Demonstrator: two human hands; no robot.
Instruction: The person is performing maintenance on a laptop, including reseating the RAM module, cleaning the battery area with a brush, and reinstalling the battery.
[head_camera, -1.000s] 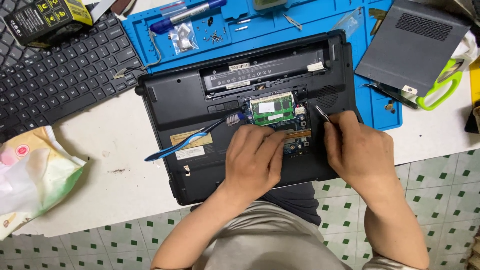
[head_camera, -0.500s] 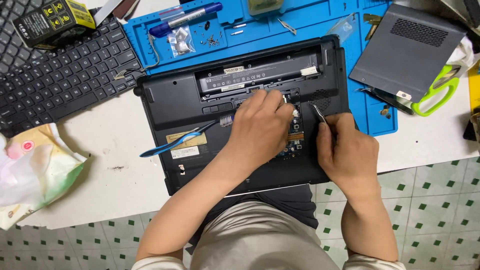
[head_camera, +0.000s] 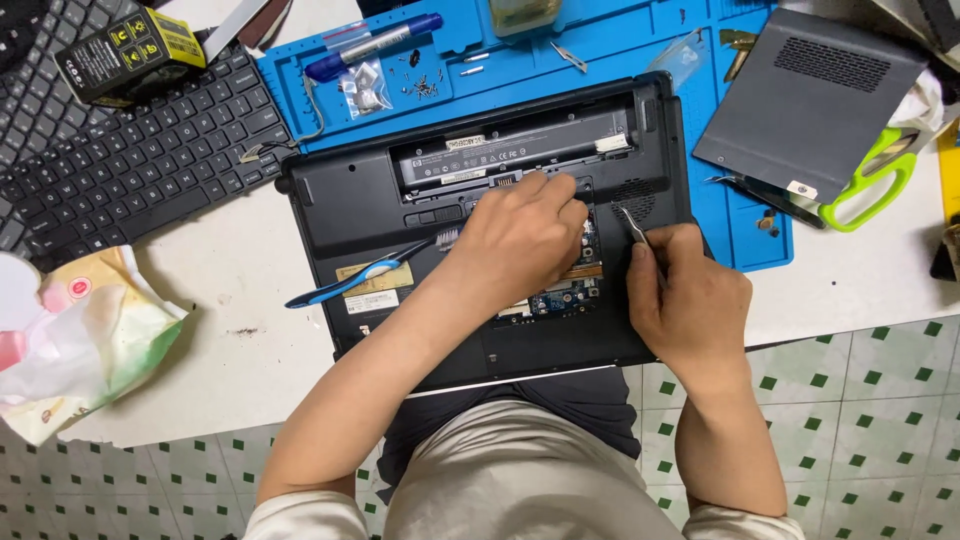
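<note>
Since a moment before, our left hand (head_camera: 520, 235) had slid up from the near part of the open bay to its far edge, and it now hid the small green card we could see there earlier. Our fingers were bent down and pressed close on something inside the bay, but the hand covered it, so we could not tell if they held anything. Our right hand (head_camera: 690, 300) had stayed just beside it, closed around thin silver metal tweezers (head_camera: 632, 226), with the sharp tips pointing toward the bay so they were ready for tiny parts. The black plastic laptop lying upside down (head_camera: 350, 200) sat right in front of us, half on the white table (head_camera: 230, 330) and half on the blue rubber work mat (head_camera: 620, 50), so little screws would not roll away. A blue-handled brush (head_camera: 365, 272) rested on the laptop within easy reach. The flat grey cover panel (head_camera: 810, 100) lay off to the right, out of the way. A loose black keyboard (head_camera: 120, 165) waited on the left.
</note>
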